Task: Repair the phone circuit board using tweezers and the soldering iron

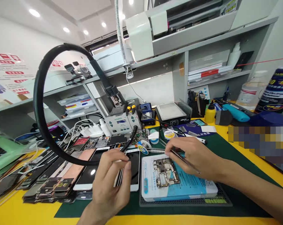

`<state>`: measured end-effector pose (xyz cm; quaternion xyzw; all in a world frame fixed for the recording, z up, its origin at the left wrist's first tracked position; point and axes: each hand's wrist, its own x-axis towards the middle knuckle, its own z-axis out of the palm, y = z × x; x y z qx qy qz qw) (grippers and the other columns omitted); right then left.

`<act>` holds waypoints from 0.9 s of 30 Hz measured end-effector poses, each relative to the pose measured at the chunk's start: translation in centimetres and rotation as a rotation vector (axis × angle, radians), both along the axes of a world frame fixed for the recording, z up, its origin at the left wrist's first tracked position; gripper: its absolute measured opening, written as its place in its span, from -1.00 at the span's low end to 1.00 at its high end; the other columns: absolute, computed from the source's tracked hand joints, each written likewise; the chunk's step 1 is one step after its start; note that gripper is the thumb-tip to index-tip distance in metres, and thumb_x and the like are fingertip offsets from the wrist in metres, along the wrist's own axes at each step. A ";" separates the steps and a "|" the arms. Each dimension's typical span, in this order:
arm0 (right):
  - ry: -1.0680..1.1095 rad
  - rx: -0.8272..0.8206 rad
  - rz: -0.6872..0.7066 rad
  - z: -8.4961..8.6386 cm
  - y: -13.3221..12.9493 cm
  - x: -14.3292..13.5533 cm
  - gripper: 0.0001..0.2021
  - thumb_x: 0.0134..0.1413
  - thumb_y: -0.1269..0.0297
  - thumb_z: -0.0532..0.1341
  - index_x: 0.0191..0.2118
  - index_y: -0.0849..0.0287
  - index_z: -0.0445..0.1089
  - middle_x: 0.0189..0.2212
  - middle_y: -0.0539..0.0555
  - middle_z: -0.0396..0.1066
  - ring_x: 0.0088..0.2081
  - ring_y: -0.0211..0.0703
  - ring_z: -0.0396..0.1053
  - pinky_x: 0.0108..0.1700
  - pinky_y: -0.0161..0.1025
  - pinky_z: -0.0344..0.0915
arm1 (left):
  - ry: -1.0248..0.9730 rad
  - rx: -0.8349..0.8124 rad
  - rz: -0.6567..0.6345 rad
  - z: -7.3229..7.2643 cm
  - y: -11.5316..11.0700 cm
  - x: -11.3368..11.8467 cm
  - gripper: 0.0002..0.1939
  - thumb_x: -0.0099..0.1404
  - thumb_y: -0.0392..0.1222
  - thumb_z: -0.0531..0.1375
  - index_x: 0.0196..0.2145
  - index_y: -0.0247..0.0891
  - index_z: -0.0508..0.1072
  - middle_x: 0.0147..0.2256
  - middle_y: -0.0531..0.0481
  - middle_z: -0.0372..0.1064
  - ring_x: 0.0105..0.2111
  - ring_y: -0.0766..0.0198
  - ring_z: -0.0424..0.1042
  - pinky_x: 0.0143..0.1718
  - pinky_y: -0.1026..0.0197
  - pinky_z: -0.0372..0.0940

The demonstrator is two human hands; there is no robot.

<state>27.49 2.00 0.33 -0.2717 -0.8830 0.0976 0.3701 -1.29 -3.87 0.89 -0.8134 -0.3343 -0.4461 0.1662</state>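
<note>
A phone circuit board (166, 172) lies on a white and blue box (197, 187), which rests on a dark grid pad (179, 202). My right hand (190, 153) is closed on metal tweezers (184, 158) above the box, to the upper right of the board. To the left of the box, my left hand (112, 181) hangs over white-framed phones (134, 162) with its fingers curled and the thumb near the fingertips. Whether anything is between those fingers cannot be made out. A solder spool (144, 147) stands behind the box.
A black flexible hose (38, 103) loops up at the left from a soldering station (121, 124). Stacked phone parts (54, 184) cover the left side. Bottles, including a yellow one (209, 114), stand at the back right. Shelves (187, 75) rise behind.
</note>
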 end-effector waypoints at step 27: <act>-0.173 0.064 -0.057 -0.1 -3.4 1.1 -0.82 0.30 0.49 0.20 -0.12 0.04 0.43 -0.27 0.09 0.57 -0.31 -0.07 0.54 -0.27 -0.19 0.45 | -0.434 -0.176 -0.086 2.0 7.2 -1.0 -0.61 0.58 -0.01 0.17 -0.37 -0.29 0.41 -0.36 0.05 0.39 -0.35 0.28 0.42 -0.26 0.19 0.36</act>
